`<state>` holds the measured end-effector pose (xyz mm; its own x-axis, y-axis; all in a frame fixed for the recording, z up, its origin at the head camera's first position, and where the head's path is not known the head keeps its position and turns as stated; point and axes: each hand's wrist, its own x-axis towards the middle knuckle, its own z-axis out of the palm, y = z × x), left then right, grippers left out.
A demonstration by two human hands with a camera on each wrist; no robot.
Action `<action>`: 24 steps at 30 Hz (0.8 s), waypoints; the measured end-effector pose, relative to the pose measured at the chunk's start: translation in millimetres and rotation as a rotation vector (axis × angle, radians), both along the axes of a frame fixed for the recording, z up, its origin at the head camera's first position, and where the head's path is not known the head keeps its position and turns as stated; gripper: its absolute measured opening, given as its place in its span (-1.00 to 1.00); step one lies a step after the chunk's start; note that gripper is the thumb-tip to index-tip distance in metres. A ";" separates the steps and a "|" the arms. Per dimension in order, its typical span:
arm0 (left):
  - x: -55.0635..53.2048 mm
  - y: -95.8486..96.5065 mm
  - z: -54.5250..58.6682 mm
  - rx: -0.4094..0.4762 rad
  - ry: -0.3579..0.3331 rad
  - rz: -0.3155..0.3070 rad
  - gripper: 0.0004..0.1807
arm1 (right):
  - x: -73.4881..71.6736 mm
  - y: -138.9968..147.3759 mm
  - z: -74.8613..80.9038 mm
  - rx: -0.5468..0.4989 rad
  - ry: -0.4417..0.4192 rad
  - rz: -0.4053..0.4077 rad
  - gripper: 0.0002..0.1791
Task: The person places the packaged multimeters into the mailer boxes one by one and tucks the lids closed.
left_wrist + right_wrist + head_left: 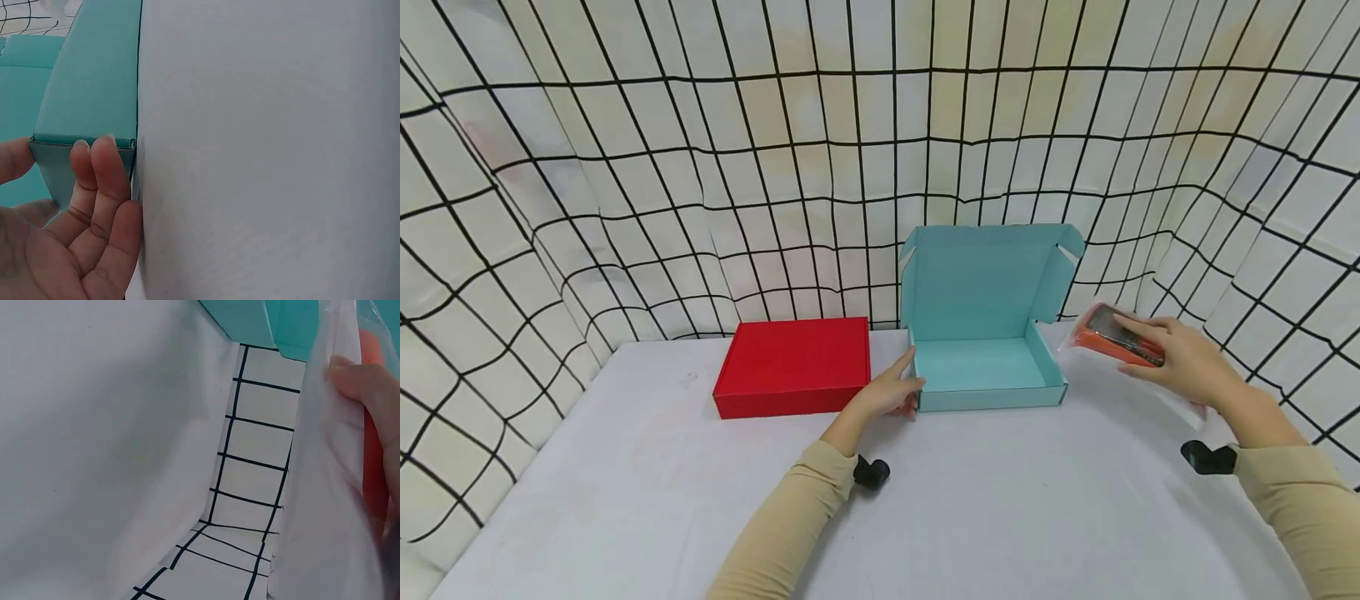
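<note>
An opened teal cardboard box (985, 401) stands with its lid raised at the back; its bare inside floor shows. At its front left corner my left hand (889, 390) holds on, fingertips against the side wall and thumb at the upper edge of the corner, as the left wrist view shows on the teal box (94, 81). To the right of the box, my right hand (1191, 358) grips an orange item with a dark grey face in a clear plastic bag (1108, 333), raised and tilted. Loose plastic (331, 469) covers part of it in the right wrist view.
A closed red box (797, 367) lies on the white-covered table (625, 492), left of the teal one. Behind and at both sides rises a white cloth wall with a black grid (820, 167). Black wrist cameras (871, 473) stick out by both sleeves.
</note>
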<state>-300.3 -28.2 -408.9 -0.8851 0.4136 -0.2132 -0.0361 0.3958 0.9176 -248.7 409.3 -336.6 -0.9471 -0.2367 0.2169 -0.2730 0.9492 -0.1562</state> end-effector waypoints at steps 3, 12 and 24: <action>-1.0 0.5 0.1 0.002 -0.003 -0.001 -0.20 | 0.7 -4.5 2.9 0.018 0.009 0.022 -0.06; 0.7 0.1 2.3 0.010 0.001 -0.005 -0.20 | 2.8 -19.6 4.6 0.024 0.058 0.128 -0.13; 0.1 -1.1 -0.2 0.027 0.000 -0.005 -0.20 | -9.2 -43.6 8.0 -0.019 0.053 0.248 -0.14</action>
<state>-300.3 -29.4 -409.1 -0.8832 0.4234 -0.2018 -0.0340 0.3712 0.9279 -257.9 365.7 -328.6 -0.8474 -0.4563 0.2715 -0.5059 0.8490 -0.1523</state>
